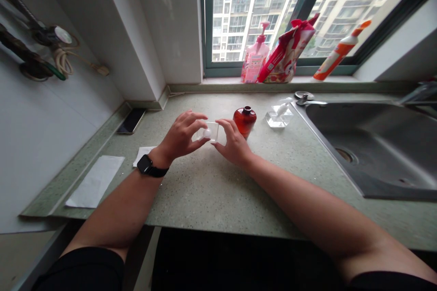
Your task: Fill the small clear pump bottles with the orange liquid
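Note:
Both my hands meet above the counter on a small clear, square-edged container [213,131] with a round white part at its left end. My left hand [181,135], a black watch on its wrist, grips the left end between thumb and fingers, close to the white part. The right side is pinched between the thumb and fingers of my right hand [233,144]. Just behind my right hand stands a reddish-brown bottle [245,120] with an uncovered neck, partly hidden by the fingers. Farther right is a clear square bottle [278,117] with a white pump top.
A metal sink [375,145] is set into the counter at the right. White paper [97,181] and a phone [131,121] lie at the left. A pink pump bottle [254,61], a red bag [287,52] and an orange-and-white bottle [336,57] stand on the windowsill.

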The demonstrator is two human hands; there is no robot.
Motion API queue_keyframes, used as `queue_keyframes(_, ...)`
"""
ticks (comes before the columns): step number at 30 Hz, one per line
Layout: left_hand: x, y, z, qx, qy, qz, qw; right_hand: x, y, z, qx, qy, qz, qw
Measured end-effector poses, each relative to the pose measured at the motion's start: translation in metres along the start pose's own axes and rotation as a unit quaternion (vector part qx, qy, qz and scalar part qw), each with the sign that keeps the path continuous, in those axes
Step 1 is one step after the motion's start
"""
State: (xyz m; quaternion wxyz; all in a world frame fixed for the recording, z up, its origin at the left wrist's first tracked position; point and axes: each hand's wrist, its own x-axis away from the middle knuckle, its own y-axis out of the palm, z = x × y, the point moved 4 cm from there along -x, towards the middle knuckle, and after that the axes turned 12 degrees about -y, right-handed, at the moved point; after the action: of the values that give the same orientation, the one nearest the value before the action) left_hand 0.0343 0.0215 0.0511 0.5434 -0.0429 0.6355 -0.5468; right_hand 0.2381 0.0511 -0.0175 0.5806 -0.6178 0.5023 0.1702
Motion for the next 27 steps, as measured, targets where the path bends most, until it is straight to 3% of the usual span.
queue_keyframes(22, 0.0004, -0.002, 0.0029, 0.008, 0.004, -0.019, 1.0, 0.0002, -0.0001, 0.0017, -0.002, 0.015, -0.001, 1.0)
queue_keyframes(27, -0.0005, -0.0012, -0.0004, 0.008, -0.02, -0.024, 0.999, -0.001, 0.0002, -0.0006, -0.005, 0.012, -0.008, 1.0)
